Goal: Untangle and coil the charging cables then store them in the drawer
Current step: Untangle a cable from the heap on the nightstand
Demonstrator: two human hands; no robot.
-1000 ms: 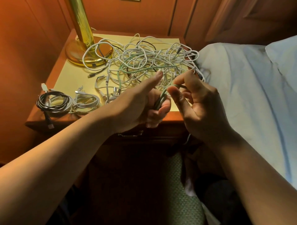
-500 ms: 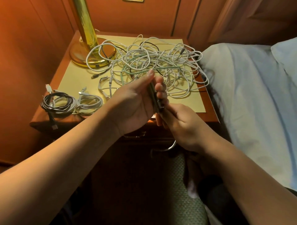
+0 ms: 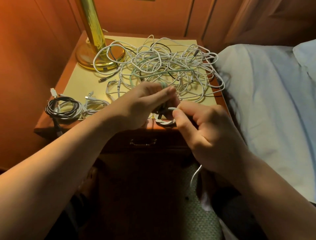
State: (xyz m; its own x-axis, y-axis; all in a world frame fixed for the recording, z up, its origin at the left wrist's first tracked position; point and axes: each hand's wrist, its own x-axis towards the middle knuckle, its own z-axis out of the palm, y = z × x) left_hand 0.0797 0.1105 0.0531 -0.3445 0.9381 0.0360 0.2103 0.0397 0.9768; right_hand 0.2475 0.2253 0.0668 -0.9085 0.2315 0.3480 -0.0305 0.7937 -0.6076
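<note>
Two coils (image 3: 62,107) done at 9 o'clock; tangle (image 3: 164,68) left. Left hand (image 3: 136,106) grasping green coil (image 3: 163,85); right hand (image 3: 205,126) pinching its end. Drawer (image 3: 143,142) closed.

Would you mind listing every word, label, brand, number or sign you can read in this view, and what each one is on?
None: no text can be read in this view.
Cable plugs in the tangled pile and on the coiled cables: no markings legible, too small.
Lamp base, drawer handle and bed sheet: plain, no lettering visible.
Brass-coloured plate on the wall at the top edge: cut off, unreadable.
</note>
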